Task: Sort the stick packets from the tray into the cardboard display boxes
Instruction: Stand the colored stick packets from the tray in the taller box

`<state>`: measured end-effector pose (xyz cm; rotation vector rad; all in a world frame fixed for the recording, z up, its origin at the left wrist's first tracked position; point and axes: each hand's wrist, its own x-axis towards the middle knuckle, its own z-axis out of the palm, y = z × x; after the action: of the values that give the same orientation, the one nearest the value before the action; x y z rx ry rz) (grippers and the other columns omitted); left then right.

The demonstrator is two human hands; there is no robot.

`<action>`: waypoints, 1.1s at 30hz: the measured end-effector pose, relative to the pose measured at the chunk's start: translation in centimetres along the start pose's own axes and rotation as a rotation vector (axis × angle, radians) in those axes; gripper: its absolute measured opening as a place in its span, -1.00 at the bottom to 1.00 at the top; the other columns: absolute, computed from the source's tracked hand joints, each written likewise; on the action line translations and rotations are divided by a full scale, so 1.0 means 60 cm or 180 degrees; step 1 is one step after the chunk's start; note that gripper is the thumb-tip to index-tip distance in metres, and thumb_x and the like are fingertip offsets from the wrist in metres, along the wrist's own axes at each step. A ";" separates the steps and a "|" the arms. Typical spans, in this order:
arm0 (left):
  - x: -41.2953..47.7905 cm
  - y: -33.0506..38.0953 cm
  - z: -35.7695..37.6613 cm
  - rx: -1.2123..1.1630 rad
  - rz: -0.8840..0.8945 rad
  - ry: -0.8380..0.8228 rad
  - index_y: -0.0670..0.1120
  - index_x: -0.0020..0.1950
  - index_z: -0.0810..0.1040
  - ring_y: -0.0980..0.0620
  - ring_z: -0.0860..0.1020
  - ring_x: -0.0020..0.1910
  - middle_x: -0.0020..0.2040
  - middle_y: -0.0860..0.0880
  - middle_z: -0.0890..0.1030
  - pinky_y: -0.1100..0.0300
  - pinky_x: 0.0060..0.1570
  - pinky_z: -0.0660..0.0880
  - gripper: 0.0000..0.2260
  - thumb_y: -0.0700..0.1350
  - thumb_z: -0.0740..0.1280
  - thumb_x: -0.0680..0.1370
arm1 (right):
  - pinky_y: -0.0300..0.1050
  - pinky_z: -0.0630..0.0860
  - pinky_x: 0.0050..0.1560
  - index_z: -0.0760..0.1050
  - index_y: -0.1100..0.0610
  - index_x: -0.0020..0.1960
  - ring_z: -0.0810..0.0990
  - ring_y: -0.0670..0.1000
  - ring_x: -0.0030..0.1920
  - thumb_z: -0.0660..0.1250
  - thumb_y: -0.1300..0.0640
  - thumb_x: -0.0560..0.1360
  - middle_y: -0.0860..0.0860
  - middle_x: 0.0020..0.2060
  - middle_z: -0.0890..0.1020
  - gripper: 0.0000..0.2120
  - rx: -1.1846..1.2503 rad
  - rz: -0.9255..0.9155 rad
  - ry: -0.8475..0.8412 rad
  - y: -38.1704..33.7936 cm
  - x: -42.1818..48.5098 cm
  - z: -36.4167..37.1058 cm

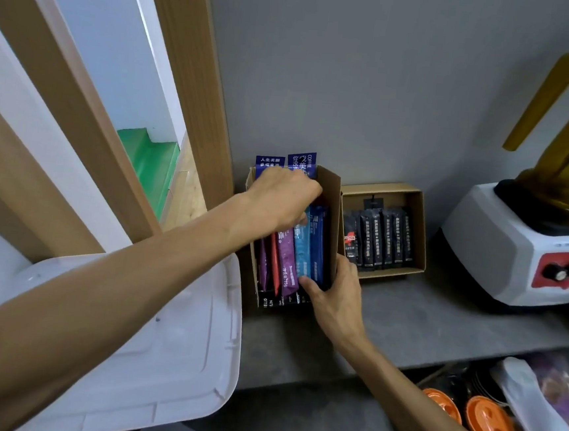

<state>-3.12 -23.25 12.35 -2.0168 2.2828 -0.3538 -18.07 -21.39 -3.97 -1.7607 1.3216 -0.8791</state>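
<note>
Several stick packets (302, 251) stand in the tall cardboard box (329, 212) on the counter (405, 312), probably light, limp and slick, best pinched near their tops, where the left hand (283, 198) curls its fingers on them while the right hand (335, 288) clasps the box corner.

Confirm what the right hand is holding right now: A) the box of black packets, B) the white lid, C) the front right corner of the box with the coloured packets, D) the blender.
C: the right hand grips the front right corner of the left box, the one holding the coloured packets, thumb inside and fingers outside.
</note>
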 end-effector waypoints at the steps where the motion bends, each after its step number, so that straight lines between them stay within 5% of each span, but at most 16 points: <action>1: 0.002 -0.001 -0.001 -0.0047 -0.0012 -0.0032 -0.06 0.19 0.50 -0.06 0.58 0.09 0.14 -0.07 0.61 0.12 -0.13 0.34 -0.66 0.08 0.43 0.51 | -0.01 0.52 0.29 0.37 0.03 0.39 0.47 -0.06 0.23 0.53 0.00 0.44 -0.06 0.17 0.45 -0.40 -0.0004 0.0022 0.0004 -0.001 0.003 0.001; 14: -0.008 -0.016 0.003 0.0118 0.0100 0.0057 -0.06 0.22 0.48 -0.07 0.58 0.11 0.16 -0.08 0.60 0.05 -0.01 0.47 -0.57 0.15 0.43 0.48 | -0.10 0.53 0.24 0.34 0.01 0.44 0.48 -0.14 0.20 0.52 -0.09 0.44 -0.08 0.20 0.46 -0.34 0.0077 -0.0042 -0.0068 -0.001 -0.012 -0.008; 18: -0.014 -0.016 0.002 0.0572 0.0134 -0.0101 -0.06 0.25 0.45 -0.08 0.58 0.11 0.15 -0.07 0.60 -0.01 0.05 0.48 -0.46 0.19 0.48 0.41 | -0.05 0.51 0.30 0.26 -0.01 0.49 0.46 -0.10 0.26 0.60 -0.13 0.32 -0.09 0.24 0.44 -0.15 0.0011 -0.0037 -0.0068 0.002 -0.019 -0.002; 25: -0.014 -0.010 0.010 0.0591 0.0134 -0.0169 -0.07 0.25 0.45 -0.06 0.58 0.10 0.15 -0.08 0.61 0.02 0.03 0.49 -0.48 0.15 0.50 0.42 | 0.06 0.53 0.30 0.29 0.01 0.46 0.46 -0.06 0.25 0.63 -0.09 0.29 -0.05 0.23 0.45 -0.14 -0.0032 0.0088 0.0048 -0.005 -0.012 0.009; 30: -0.042 -0.018 0.011 0.0842 0.0175 0.0218 -0.07 0.31 0.45 -0.08 0.50 0.22 0.23 -0.08 0.57 -0.04 0.25 0.30 -0.43 0.24 0.42 0.45 | 0.06 0.54 0.29 0.25 0.00 0.48 0.46 -0.06 0.27 0.63 -0.14 0.27 -0.06 0.25 0.41 -0.08 0.0010 0.0106 0.0054 -0.005 -0.021 0.001; 33: -0.102 -0.030 0.002 0.0532 0.0227 0.0797 -0.03 0.33 0.43 -0.06 0.45 0.26 0.26 -0.05 0.53 0.01 0.21 0.31 -0.46 0.22 0.40 0.47 | 0.04 0.58 0.18 0.34 0.03 0.35 0.48 -0.05 0.18 0.62 -0.12 0.29 -0.06 0.17 0.41 -0.24 -0.0195 -0.0129 0.0447 -0.015 -0.033 -0.015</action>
<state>-0.53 -17.45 12.05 -1.8982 2.3623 -0.8042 -18.91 -19.45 -2.94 -1.8059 1.4204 -1.0106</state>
